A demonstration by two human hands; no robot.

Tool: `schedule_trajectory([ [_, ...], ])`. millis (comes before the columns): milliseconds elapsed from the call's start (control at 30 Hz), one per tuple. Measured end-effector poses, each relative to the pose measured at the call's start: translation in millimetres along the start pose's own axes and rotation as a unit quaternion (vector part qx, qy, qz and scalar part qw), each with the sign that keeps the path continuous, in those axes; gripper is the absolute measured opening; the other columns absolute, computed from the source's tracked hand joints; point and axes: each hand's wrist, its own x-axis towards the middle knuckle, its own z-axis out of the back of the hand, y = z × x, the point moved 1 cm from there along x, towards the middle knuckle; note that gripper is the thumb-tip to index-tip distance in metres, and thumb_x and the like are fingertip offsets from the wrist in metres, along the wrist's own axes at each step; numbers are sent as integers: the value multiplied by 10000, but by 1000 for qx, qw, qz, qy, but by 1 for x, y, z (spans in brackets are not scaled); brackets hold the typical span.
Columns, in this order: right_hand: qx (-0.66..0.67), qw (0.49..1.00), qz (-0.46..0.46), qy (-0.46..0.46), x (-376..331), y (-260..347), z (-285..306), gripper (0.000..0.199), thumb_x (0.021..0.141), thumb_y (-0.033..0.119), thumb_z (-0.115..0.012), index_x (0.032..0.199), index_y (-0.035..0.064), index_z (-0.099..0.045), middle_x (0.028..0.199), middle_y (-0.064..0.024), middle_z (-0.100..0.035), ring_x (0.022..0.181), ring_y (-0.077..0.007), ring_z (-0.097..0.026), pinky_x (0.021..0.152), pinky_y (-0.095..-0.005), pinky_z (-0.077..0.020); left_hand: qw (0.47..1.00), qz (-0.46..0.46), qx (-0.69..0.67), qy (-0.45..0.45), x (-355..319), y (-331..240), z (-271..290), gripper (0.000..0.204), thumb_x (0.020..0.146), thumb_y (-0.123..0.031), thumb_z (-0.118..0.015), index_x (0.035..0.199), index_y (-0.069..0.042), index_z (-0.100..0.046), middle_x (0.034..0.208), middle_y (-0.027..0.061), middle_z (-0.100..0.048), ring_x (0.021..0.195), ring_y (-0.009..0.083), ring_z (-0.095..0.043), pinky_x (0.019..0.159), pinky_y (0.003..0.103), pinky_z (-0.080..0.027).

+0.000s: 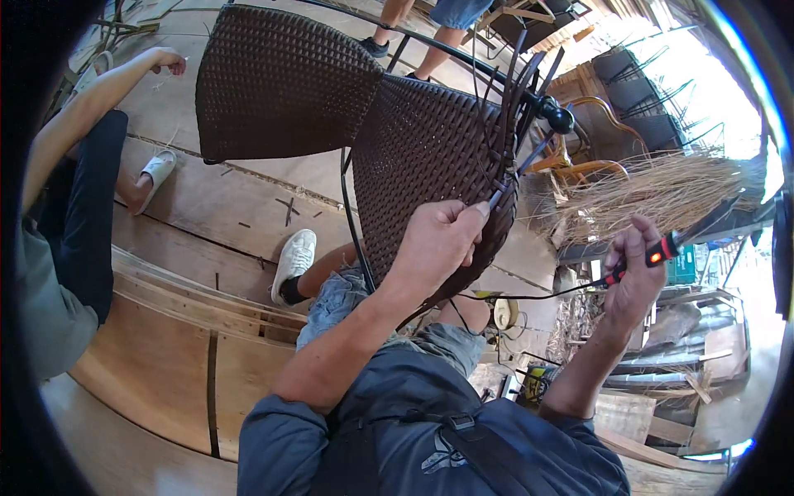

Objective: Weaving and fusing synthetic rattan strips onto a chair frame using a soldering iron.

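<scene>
A dark brown woven chair [438,140] stands tilted before me, its wicker panel reaching toward my lap. Long loose weaving strips [517,99] stick up in a bundle at its right edge. My left hand [438,240] is closed in a pinch at that edge, on a weaving strip [497,197] that shows just past the thumb. Off to the right, my right hand [635,277] grips a red-and-black corded tool, seemingly a soldering iron [657,251], with an orange light glowing on its handle. Its tip is hard to make out. The black cord [538,297] runs left below the chair.
A seated person's arm [91,99] and legs are at the left. Another person's legs [434,45] stand beyond the chair. Wooden boards [157,364] lie at the lower left. A heap of straw-coloured strands [653,194] and bentwood frames [591,169] are at the right.
</scene>
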Motion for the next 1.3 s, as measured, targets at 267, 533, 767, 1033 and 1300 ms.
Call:
schedule_trajectory([
  [267,52,994,-98,-11,-31,-82,22,255,912,122,-659,1115,-10,-579,725,-40,-594,532,-92,-532,448,-194,-396,1000,-11,26,1,2,-16,-7,237,892,-207,-622,700,-78,-569,595,-26,-505,483,40,-439,429,212,-308],
  [533,228,967,-110,36,-42,-105,-33,299,898,122,-672,1141,-14,-562,759,-52,-588,599,-136,-546,515,-249,-437,995,69,-77,-11,4,-23,-14,201,833,-169,-594,659,-87,-535,559,-29,-472,458,63,-415,438,238,-293],
  [767,324,938,-48,112,-43,-87,-82,304,919,157,-650,1150,-22,-566,856,-65,-611,764,-161,-579,677,-295,-483,997,32,-57,-39,-2,-25,-22,217,879,-221,-613,708,-97,-562,570,-32,-464,476,71,-406,466,247,-305],
  [1033,317,933,-92,140,-65,-82,-107,396,918,133,-653,1244,-43,-512,1117,-94,-615,993,-157,-602,903,-296,-485,998,17,1,-59,0,-30,-24,223,904,-230,-621,745,-81,-574,570,-31,-479,479,75,-414,464,239,-316],
  [1300,318,932,-108,137,-71,-88,-113,468,936,142,-628,1315,-68,-450,1170,-121,-615,1050,-177,-607,934,-303,-485,999,28,31,18,11,-40,-14,260,943,-236,-593,765,-46,-584,629,-14,-516,513,69,-425,478,231,-325],
])
